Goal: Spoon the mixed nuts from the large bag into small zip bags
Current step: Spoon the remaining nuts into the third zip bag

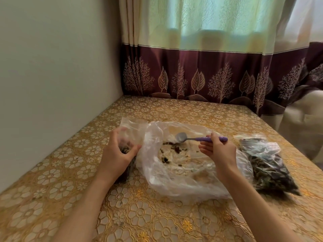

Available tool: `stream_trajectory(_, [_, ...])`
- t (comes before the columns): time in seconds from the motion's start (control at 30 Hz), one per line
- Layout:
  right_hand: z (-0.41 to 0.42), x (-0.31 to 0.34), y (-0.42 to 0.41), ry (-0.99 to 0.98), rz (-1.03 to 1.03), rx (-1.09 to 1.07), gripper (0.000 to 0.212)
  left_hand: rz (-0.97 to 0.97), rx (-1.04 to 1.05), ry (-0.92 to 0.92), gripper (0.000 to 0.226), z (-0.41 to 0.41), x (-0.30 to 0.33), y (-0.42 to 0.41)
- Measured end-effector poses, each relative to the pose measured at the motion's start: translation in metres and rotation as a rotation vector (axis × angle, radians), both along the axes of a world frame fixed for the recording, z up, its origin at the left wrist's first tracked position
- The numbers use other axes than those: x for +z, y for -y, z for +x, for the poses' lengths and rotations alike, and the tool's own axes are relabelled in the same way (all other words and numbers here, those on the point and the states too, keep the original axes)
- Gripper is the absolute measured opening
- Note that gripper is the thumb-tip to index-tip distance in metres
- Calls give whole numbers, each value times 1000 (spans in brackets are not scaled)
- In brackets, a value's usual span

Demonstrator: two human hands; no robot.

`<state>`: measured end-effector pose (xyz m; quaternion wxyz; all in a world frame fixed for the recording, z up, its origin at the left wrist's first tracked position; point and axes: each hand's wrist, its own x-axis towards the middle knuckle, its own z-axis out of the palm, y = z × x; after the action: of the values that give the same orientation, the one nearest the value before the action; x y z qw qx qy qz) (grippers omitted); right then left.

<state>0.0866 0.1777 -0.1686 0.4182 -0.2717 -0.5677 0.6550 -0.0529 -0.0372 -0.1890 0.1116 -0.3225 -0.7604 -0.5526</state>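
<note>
The right hand (218, 149) grips a purple-handled spoon (192, 138) inside the nearly emptied large bag (174, 180); the left hand (118, 154) grips a small zip bag (130, 130); filled bags (267, 163) lie on the table (70, 172).

A home room — patterned curtain (209, 70), floral tablecloth (52, 180), plain wall (52, 67)

The left hand (116, 155) hides most of the small zip bag (128, 135); its contents are unclear.
</note>
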Motion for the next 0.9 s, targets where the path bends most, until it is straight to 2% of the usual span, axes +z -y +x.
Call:
stream_trajectory(0.17, [7,-1,4,34,79,29,33,-7,-3,8,58,0,1,0])
stream_trajectory(0.37, [18,2,15,83,268,207,14,0,0,21,59,1,2,0])
stream_trajectory(0.67, [19,0,19,303,734,284,32,-16,5,29,57,1,2,1])
stream_trajectory(0.73, [17,0,19,237,611,285,26,-20,6,34,56,1,2,1])
stream_trajectory(0.8, [15,3,17,106,330,246,16,-22,7,28,55,2,3,1])
stream_trajectory(0.9, [13,10,15,-43,-46,162,27,-24,2,20,55,1,3,0])
